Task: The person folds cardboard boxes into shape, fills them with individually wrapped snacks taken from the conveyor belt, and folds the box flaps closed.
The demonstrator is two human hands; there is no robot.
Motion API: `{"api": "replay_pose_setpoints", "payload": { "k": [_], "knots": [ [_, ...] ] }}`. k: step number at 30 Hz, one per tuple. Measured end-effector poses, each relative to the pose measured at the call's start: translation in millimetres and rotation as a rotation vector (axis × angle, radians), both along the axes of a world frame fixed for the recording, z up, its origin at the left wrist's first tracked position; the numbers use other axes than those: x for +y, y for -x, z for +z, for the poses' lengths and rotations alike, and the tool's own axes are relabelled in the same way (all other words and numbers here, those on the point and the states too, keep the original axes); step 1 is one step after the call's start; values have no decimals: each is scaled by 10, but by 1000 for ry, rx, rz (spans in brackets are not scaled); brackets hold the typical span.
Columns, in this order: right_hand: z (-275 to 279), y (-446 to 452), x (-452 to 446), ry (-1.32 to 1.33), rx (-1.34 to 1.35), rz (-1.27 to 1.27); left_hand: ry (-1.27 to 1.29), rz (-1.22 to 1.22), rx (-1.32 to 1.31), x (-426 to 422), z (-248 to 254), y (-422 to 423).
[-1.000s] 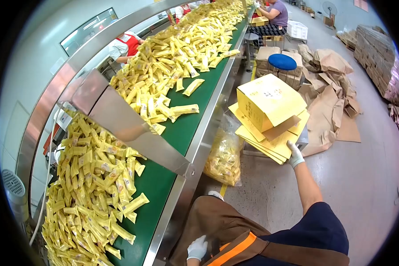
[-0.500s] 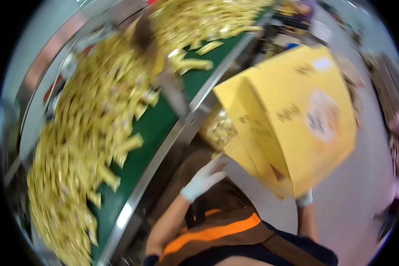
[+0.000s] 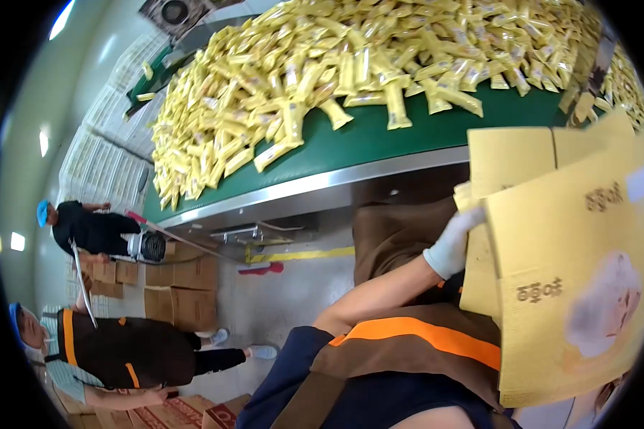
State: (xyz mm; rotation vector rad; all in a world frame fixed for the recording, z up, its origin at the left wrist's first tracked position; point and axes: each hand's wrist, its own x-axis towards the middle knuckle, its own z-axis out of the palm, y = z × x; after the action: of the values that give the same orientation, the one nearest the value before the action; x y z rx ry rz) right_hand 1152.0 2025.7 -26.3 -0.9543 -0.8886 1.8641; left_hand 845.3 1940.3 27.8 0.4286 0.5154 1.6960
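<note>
A printed yellow cardboard box (image 3: 544,236) with its flaps standing out fills the right side of the view, tilted in front of my body. My left hand (image 3: 454,247), in a white glove, is closed on the box's near-left edge, its fingertips partly behind the cardboard. My right hand is out of sight, with the box covering that side. Beyond the box, a heap of small yellow wrapped packets (image 3: 322,79) lies on a green conveyor belt (image 3: 365,136).
A metal rail (image 3: 315,185) edges the belt. At left stand a person in black (image 3: 86,229) and a person in a brown apron (image 3: 132,350). Brown cartons (image 3: 182,286) sit on the floor near them. A red-headed floor tool (image 3: 261,269) lies below the belt.
The view has swung left, bringing two people and cartons into sight. My left hand has gone from beside the box to gripping its edge. My right hand has dropped out of sight.
</note>
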Motion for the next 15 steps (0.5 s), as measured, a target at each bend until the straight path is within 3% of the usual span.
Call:
{"api": "replay_pose_setpoints", "payload": {
  "k": [3, 4, 5, 8, 13, 15],
  "knots": [
    [55, 218, 126, -24, -45, 134, 99, 169, -52, -382, -16, 310],
    [72, 278, 199, -33, -65, 175, 91, 238, 11, -537, 10, 414],
    [88, 363, 285, -47, -89, 218, 11, 402, 261, -649, 23, 492],
    [117, 612, 668, -71, -161, 357, 88, 450, 44, -937, 181, 721],
    [10, 1146, 1341, -64, -243, 591, 119, 602, 292, -1233, -85, 1010],
    [-54, 1358, 1494, -43, -250, 677, 198, 616, 262, -1379, -302, 1334]
  ]
}}
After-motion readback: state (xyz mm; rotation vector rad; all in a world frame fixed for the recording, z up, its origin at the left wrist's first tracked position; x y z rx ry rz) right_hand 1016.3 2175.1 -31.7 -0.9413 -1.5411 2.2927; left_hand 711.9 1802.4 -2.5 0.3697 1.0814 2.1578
